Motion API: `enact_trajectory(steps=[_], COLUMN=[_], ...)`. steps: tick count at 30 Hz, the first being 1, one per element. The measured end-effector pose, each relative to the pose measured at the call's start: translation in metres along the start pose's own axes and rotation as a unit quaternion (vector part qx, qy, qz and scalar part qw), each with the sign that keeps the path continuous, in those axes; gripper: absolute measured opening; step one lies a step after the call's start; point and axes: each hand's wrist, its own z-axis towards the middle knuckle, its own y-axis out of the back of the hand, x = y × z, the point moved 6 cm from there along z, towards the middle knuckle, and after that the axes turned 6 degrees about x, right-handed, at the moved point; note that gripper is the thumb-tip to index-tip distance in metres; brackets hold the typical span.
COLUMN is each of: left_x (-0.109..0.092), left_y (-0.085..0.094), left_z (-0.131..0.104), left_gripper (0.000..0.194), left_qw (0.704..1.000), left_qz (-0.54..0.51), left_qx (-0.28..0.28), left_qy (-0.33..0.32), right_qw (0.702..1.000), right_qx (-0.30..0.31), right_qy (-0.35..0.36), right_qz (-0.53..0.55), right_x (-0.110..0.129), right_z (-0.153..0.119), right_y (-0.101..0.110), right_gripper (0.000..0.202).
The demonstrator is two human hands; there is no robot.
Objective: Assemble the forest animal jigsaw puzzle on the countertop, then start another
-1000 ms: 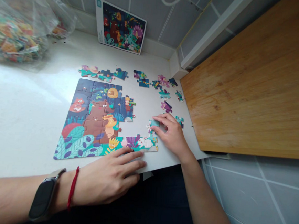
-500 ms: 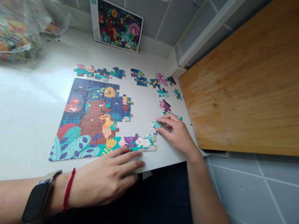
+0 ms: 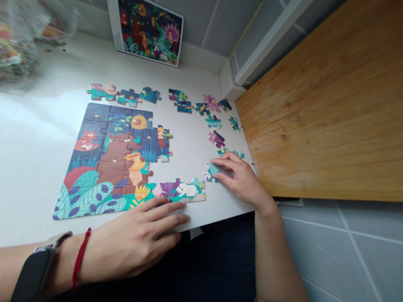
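Note:
A partly joined puzzle [image 3: 117,158] with a bear, a fox and a white rabbit lies on the white table. My left hand [image 3: 142,235] rests at its lower edge, fingers spread and holding nothing, the fingertips near the purple flower. Between the thumb and index finger of my right hand [image 3: 237,177] is a teal puzzle piece with a white rabbit's ears [image 3: 211,172]. That piece is just above and right of the joined rabbit, apart from it. Loose pieces [image 3: 184,106] lie in a row above the puzzle and down its right side.
A picture card [image 3: 146,25] of the full scene leans on the tiled wall at the back. Plastic bags of colourful pieces [image 3: 10,52] sit at the back left. A wooden board [image 3: 330,110] borders the table on the right.
The view has shifted a little, moving the puzzle and card leftward in the picture. My right hand and the rabbit-ear piece are slightly farther from the joined puzzle. My left hand stays at its edge.

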Motion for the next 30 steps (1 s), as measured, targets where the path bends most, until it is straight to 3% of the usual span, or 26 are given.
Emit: enact_trajectory(steps=[9,20,30], left_x=[0.0,-0.001,0.0], left_y=[0.002,0.002,0.0], left_z=[0.002,0.002,-0.001], left_gripper=[0.016,0.015,0.016], left_qw=[1.0,1.0,1.0], left_qz=[0.002,0.008,0.005], left_qx=[0.0,0.002,0.009], left_qy=[0.0,0.004,0.009], right_qw=[0.997,0.994,0.993], right_qx=[0.048,0.05,-0.007], right_qy=[0.049,0.089,0.116], right_qz=[-0.031,-0.039,0.005], right_x=[0.006,0.009,0.018], right_z=[-0.008,-0.01,-0.011], right_y=[0.004,0.007,0.012], right_gripper=[0.043,0.042,0.035])
